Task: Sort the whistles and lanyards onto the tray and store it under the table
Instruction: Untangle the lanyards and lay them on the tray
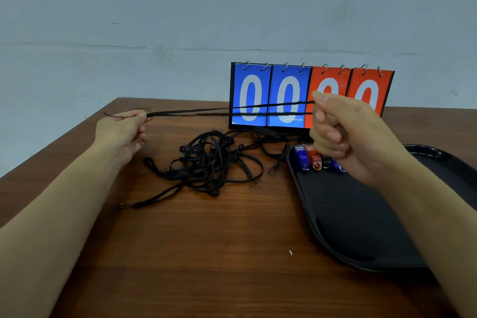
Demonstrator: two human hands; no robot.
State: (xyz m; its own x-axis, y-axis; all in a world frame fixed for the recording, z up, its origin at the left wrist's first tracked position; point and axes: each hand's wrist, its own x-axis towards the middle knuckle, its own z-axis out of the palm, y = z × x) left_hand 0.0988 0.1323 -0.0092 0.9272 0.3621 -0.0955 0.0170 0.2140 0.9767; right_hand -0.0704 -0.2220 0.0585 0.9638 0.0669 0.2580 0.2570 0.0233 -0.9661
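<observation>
Left hand (124, 128) and right hand (335, 131) each pinching an end of 1 black lanyard (232, 110) stretched taut above the table (206, 253), tangled lanyards (206, 162) mid-table, whistles (313, 160) at the far corner of the tray (361, 227) by the right edge, scoreboard (284, 95) at the back edge

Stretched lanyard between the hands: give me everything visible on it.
The lanyard is a thin, flat black cord, seemingly woven, doubled into two strands that run taut and nearly level above the table. The left hand pinches one end, where a thin tail pokes out past the fingers; the right hand grips the other. It crosses in front of the scoreboard, clear of the tangled pile.
</observation>
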